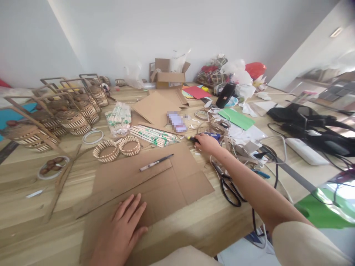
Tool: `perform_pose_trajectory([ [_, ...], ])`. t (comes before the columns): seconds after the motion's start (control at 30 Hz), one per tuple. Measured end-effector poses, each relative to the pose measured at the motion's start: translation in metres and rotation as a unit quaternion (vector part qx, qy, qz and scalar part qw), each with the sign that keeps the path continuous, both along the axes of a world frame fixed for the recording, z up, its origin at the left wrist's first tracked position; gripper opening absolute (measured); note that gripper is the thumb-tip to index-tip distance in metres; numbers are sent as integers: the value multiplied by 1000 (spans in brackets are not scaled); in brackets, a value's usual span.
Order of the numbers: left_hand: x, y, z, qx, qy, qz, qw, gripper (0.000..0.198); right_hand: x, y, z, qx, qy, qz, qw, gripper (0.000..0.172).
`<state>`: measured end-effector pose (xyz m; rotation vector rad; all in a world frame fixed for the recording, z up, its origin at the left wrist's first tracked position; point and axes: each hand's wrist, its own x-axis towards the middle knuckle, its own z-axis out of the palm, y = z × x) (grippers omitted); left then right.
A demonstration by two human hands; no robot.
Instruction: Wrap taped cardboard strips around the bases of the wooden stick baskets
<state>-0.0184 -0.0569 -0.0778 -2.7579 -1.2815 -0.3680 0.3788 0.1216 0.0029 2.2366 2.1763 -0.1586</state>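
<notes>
My left hand (122, 229) lies with fingers spread on a flat brown cardboard sheet (158, 192). A capped pen (156, 162) rests on a cardboard strip (124, 190) on that sheet. Farther off to the right, my right hand (206, 144) closes over a blue tool with a black front and yellow tip, apparently a glue gun (212, 136); my fingers cover its middle. Black-handled scissors (229, 184) lie below my right forearm. Left of the right hand are wrapped chopsticks (154, 136) and a phone (176, 122). Two rings of short wooden sticks (129, 146) sit beside the sheet.
Several small wooden baskets with handles (73, 120) stand at the left. Nuts lie in a white ring (54, 167). An open cardboard box (169, 75) is at the back. Cables, paper scraps and green paper (237, 118) clutter the right, near a black bag (305, 122).
</notes>
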Motion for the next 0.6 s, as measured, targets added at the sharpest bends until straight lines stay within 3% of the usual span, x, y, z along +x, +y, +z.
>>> perform_pose_trajectory([
  [0.17,-8,3,2,21,1,-18,1000,47,-5,-13,26,37,113,-33,992,27],
  [0.3,-7,4,5,16,6,-18,1000,46,-13,-44,47,-19,280,-9,960,23],
  [0.43,-3,7,19,-4,43,-25,999,46,-28,-85,41,-122,430,11,894,30],
  [0.6,5,15,49,-44,78,-48,995,39,-47,-123,21,-222,554,-11,803,48],
])
